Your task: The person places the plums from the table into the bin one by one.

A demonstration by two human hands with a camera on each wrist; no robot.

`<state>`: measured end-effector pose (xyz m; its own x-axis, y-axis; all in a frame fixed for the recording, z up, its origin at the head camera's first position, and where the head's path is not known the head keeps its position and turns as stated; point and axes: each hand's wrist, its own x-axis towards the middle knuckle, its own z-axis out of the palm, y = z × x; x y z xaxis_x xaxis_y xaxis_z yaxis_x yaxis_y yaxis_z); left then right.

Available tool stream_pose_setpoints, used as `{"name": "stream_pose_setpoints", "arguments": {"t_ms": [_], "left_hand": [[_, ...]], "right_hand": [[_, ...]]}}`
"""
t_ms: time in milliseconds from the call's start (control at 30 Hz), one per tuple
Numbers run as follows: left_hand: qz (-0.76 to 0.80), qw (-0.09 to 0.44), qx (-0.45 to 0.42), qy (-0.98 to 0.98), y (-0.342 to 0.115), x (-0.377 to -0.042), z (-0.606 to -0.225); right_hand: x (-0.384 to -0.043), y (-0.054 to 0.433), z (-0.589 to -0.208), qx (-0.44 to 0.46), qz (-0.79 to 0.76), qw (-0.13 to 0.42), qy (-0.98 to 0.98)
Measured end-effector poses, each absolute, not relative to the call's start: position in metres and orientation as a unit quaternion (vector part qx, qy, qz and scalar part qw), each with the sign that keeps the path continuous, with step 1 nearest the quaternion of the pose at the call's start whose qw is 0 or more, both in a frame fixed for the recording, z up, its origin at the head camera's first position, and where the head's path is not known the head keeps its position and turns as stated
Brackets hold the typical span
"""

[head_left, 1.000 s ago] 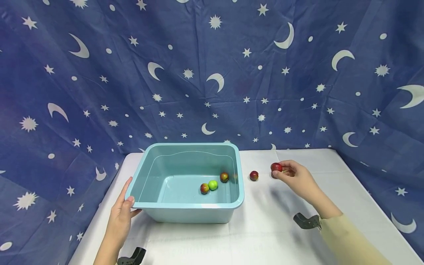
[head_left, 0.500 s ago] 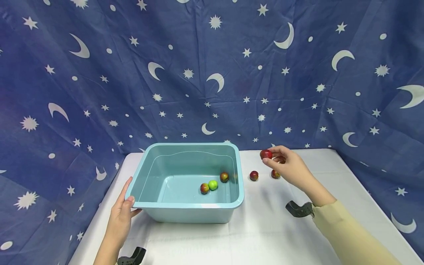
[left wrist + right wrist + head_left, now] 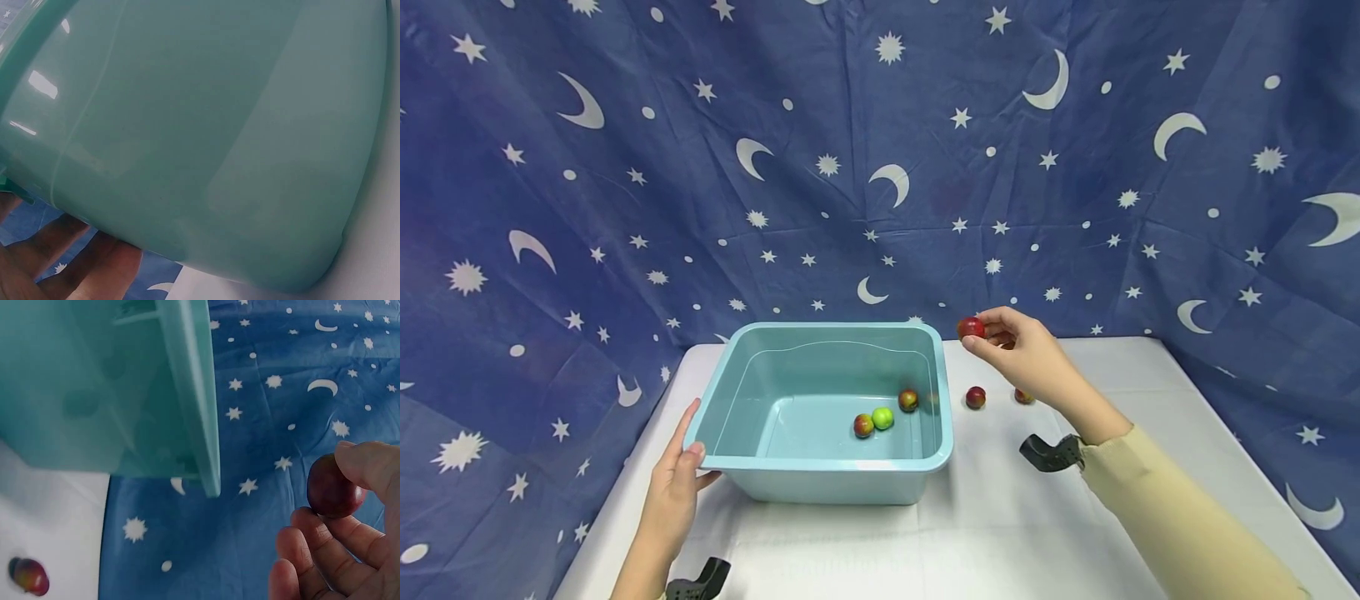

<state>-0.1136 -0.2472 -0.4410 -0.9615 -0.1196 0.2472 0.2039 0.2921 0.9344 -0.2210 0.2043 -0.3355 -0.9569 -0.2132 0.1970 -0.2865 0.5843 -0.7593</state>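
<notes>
Since the earlier head frame, my right grip [image 3: 1026, 354] and its red fruit [image 3: 971, 328] have shifted left and upward in the frame, closer to the tub's far right corner; my left grip [image 3: 672, 492] and the tub have stayed put.

Behind everything hangs a blue cloth [image 3: 940, 167] printed with moons and stars. Below it the white-covered counter [image 3: 1000, 517] fills the lower middle of the frame. On it, left of centre, sits the pale blue tub [image 3: 820, 465]. I judge it to be thin plastic, light and fairly stiff, best taken by its rim, and that is where I have it: my left fingers and thumb hold the rim at its near left corner.

My right grip pinches the red fruit, thumb on one side and fingers on the other, right of the frame's centre and above the counter, apart from the tub. It looks light and probably firm, but its glossy skin could slip and might bruise if squeezed hard; I'd keep thumb and fingers opposed around its widest part with gentle pressure.

The smaller things are other round fruits. In the tub, toward its right end, a green one [image 3: 882, 417] lies beside a red-and-green one [image 3: 863, 426], with a darker one [image 3: 907, 400] near the right wall. Right of the tub, a dark red one [image 3: 975, 397] rests on the counter; farther right, another [image 3: 1023, 397] is partly hidden by my right grip.
</notes>
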Motion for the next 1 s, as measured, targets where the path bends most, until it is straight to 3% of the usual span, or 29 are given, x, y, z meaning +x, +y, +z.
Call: {"name": "stream_pose_setpoints", "arguments": {"t_ms": [1000], "left_hand": [[-0.586, 0.131, -0.031, -0.799, -0.248, -0.113, -0.441]], "right_hand": [[-0.234, 0.116, -0.32, 0.199, 0.451, -0.003, -0.87]]}}
